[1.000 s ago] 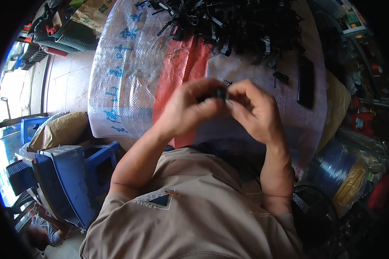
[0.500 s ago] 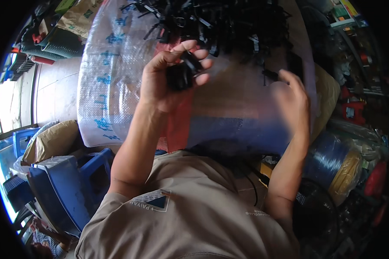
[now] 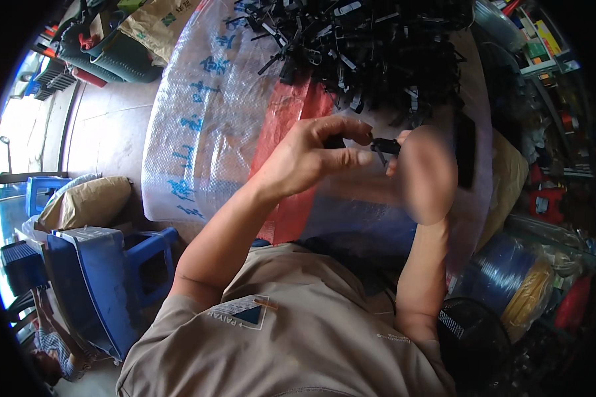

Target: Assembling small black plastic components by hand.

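My left hand [image 3: 314,149] is curled above the sack-covered work surface, with dark pieces [image 3: 335,141] partly hidden in its palm. Its thumb and forefinger reach toward a small black part [image 3: 385,145] with a thin prong. That part is pinched in the fingertips of my right hand [image 3: 430,173], which is partly blurred. Both hands nearly meet at it; whether the left fingertips touch it I cannot tell. Just beyond lies a big heap of similar black parts [image 3: 371,56], some with shiny metal pieces.
A white woven sack [image 3: 192,126] with a red stripe [image 3: 285,132] covers the surface. To the left are a blue stool [image 3: 149,258] and a tan bag [image 3: 89,202]. Wrapped rolls [image 3: 500,264] and a black fan [image 3: 473,337] stand at right. Another person [image 3: 56,344] is at the lower left.
My right hand has moved left from near the heap's right edge and now holds a small black part. My left hand has turned and shifted right toward it. The view has shifted slightly.
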### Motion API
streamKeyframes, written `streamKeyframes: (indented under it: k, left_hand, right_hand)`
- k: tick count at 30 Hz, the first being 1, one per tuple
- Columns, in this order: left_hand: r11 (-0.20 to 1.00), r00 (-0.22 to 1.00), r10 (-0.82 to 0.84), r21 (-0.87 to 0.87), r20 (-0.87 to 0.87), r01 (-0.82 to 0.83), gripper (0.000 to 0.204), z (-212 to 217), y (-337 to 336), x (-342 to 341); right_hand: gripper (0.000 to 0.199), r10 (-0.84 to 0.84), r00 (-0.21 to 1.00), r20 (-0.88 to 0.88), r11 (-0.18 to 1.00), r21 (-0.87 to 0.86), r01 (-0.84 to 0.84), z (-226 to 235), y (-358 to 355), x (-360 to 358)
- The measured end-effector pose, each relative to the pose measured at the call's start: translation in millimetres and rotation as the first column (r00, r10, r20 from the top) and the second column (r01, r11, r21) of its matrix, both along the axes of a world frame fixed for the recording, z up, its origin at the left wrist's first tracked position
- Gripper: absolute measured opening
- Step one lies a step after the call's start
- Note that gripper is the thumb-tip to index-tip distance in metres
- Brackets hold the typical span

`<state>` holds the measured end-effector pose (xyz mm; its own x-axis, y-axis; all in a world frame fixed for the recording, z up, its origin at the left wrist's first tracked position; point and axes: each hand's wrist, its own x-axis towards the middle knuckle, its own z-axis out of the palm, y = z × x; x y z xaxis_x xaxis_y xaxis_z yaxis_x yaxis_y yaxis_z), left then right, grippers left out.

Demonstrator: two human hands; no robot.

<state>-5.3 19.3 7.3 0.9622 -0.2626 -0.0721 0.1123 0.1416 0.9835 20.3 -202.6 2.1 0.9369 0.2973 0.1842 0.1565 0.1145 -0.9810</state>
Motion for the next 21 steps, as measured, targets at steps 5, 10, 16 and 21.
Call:
streamKeyframes:
  k: [5, 10, 16, 21]
  left_hand:
    - [0.996, 0.992, 0.063, 0.056, 0.111, -0.069, 0.035, 9, -10, 0]
    - [0.970, 0.939, 0.151, 0.135, 0.309, -0.201, 0.017, 6, -21, -1]
    - [0.892, 0.794, 0.256, 0.182, 0.552, -0.413, 0.005, -11, -36, -1]
    - [0.831, 0.728, 0.224, 0.263, 0.648, -0.490, 0.006, -11, -40, -2]
  right_hand:
    - [0.015, 0.014, 0.997, 0.071, 1.000, 0.020, -0.016, 7, 16, 3]
    - [0.018, 0.061, 0.997, 0.048, 0.994, 0.084, -0.064, 4, 22, 1]
    - [0.017, 0.046, 0.999, 0.022, 0.999, 0.005, -0.046, -7, 21, 3]
    - [0.017, 0.093, 0.996, 0.010, 0.991, 0.097, -0.093, -14, 18, 9]
